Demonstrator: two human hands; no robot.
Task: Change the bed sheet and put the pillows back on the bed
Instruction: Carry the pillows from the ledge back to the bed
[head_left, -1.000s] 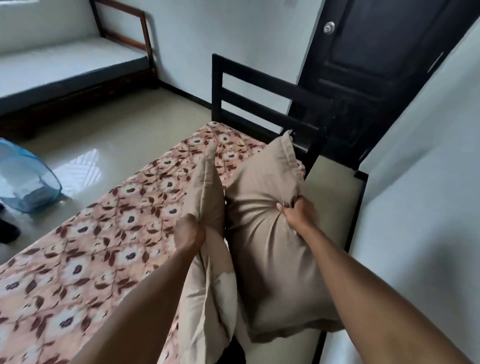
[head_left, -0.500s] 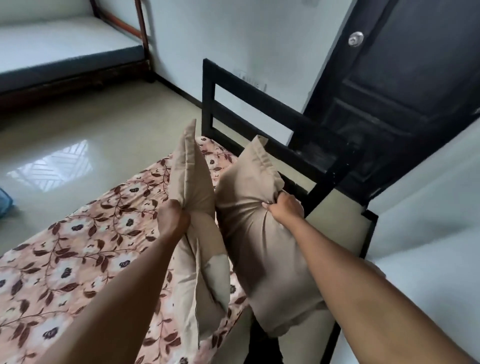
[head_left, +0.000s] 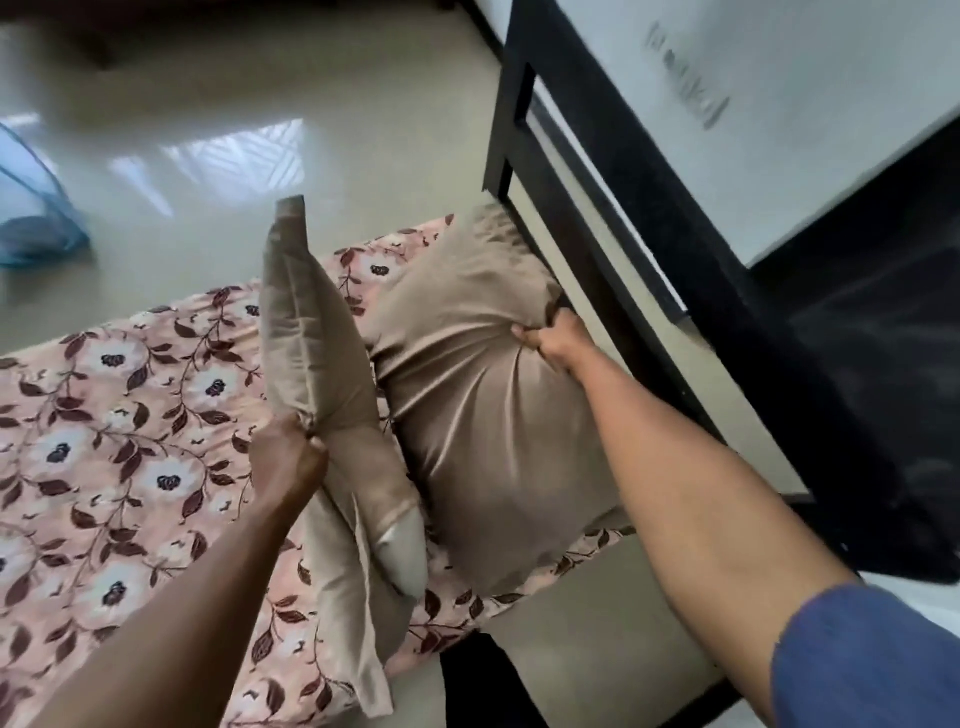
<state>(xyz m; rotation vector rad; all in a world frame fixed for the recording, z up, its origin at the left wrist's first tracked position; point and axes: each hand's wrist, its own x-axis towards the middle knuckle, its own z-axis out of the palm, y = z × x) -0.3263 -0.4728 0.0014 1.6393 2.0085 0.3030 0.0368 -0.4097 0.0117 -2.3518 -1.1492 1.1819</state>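
While a floral bed sheet (head_left: 130, 415) lies spread on the bed, a person holds two tan pillows over its head end. The left hand (head_left: 288, 457) grips the left pillow (head_left: 311, 332) at its edge, fingers bunched tight around a fold of the cover, so that it stands upright on its side above the sheet. The right hand (head_left: 553, 340) pinches a gathered handful of cloth on the right pillow (head_left: 483, 415), which lies tilted with its top corner against the black headboard (head_left: 623, 208) and its lower end over the sheet's near edge. The pillows sit just beside each other. A grey mark (head_left: 685, 88) on the white wall behind the headboard is too blurred to read. A blue basket (head_left: 31, 218) stands on the glossy floor (head_left: 311, 104) at left; a dark door (head_left: 883, 338) shows at right. A blue sleeve (head_left: 872, 660) covers the right upper arm.
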